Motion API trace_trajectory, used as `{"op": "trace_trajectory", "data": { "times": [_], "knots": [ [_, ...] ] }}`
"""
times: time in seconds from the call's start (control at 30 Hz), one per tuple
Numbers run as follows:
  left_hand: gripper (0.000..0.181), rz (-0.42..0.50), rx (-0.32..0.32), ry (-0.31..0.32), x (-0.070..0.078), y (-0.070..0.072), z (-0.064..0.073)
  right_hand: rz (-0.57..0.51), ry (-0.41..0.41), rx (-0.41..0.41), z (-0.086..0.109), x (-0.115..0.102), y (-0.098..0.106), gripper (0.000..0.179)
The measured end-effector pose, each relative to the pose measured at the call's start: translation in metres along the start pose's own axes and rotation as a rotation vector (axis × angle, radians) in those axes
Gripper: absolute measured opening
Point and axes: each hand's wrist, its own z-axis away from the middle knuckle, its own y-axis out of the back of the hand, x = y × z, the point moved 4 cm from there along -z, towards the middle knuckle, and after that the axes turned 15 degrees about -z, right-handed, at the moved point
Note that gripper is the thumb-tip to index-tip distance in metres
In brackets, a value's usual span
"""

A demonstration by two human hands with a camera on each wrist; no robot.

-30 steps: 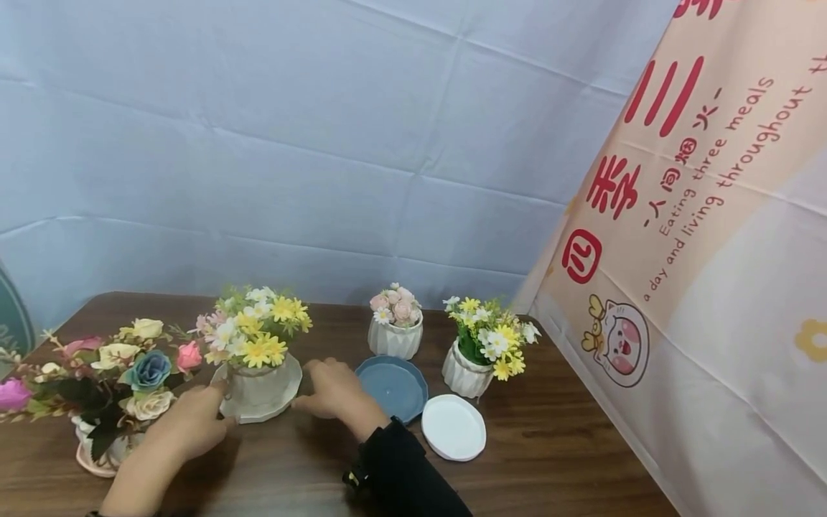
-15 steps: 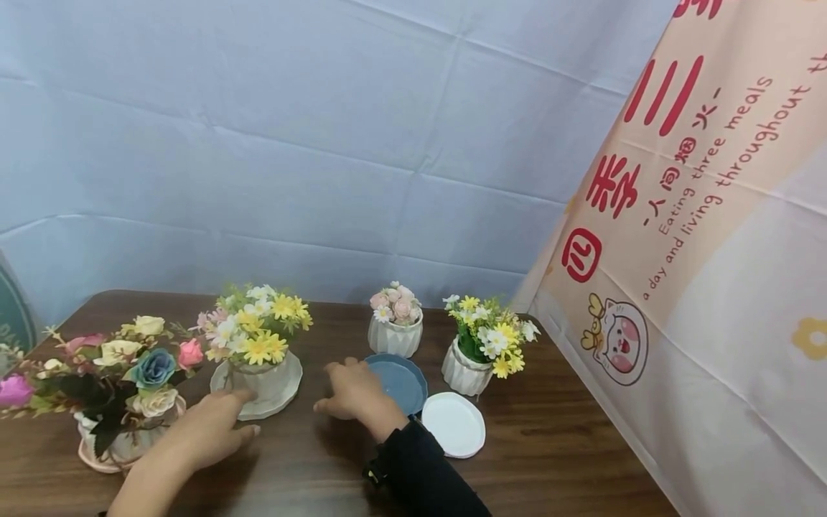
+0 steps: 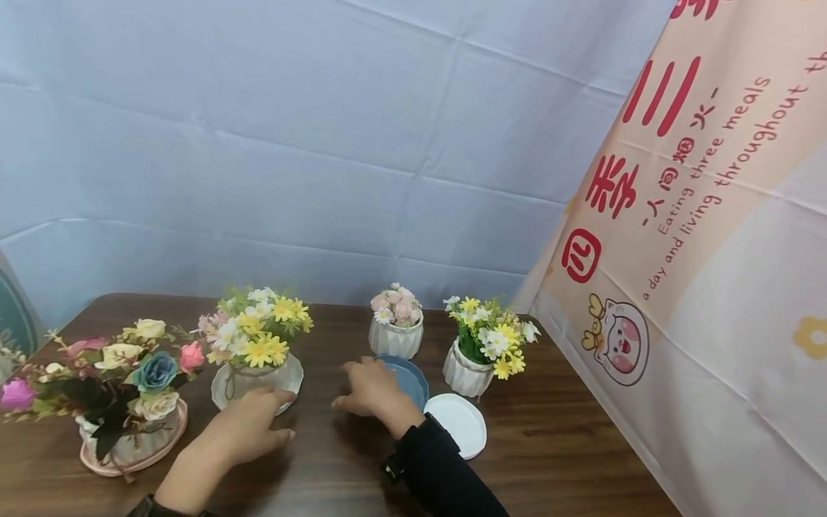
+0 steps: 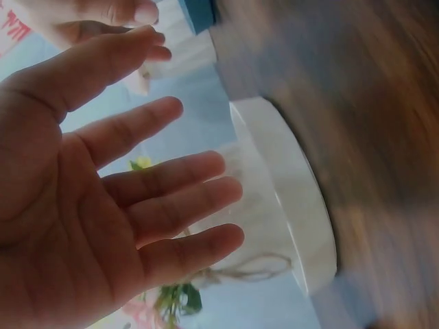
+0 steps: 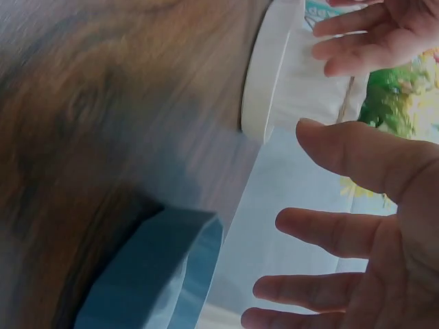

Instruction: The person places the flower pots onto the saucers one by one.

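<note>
In the head view my left hand [image 3: 248, 427] hovers in front of a white pot of yellow and white artificial flowers [image 3: 261, 334], which stands on a pale faceted saucer [image 3: 293, 373]. The left wrist view shows this hand's fingers spread, holding nothing, with the saucer [image 4: 298, 192] beyond the fingertips. My right hand [image 3: 375, 391] is over the left side of a blue saucer [image 3: 413, 380] and partly hides it. Its fingers are extended and hold nothing; the right wrist view has the blue saucer [image 5: 144, 267] below them.
At left, a pot of mixed roses [image 3: 155, 370] stands on a pink saucer [image 3: 103, 470]. Behind the blue saucer is a white pot with pink roses [image 3: 395, 337]. A white saucer [image 3: 459, 427] and a pot of yellow daisies [image 3: 468, 370] are at right on the wooden table [image 3: 568, 445].
Both hands have moved right. The left hand has come away from the left side of the yellow-flower pot, and the right hand has drawn from its saucer toward the blue one.
</note>
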Motion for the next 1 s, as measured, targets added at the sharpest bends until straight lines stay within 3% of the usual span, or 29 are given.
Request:
{"op": "trace_trajectory", "data": {
  "times": [0.3, 0.67, 1.0],
  "knots": [
    [0.048, -0.024, 0.009, -0.001, 0.01, -0.007, -0.014, -0.09, -0.067, 0.026, -0.001, 0.022, 0.008, 0.058],
    [0.047, 0.064, -0.086, 0.037, 0.024, -0.012, -0.03, -0.081, -0.077, 0.03, -0.001, 0.04, 0.015, 0.058],
    [0.045, 0.043, -0.086, 0.02, 0.034, -0.018, -0.045, -0.172, -0.107, 0.041, -0.004, 0.058, 0.023, 0.062]
  ]
}}
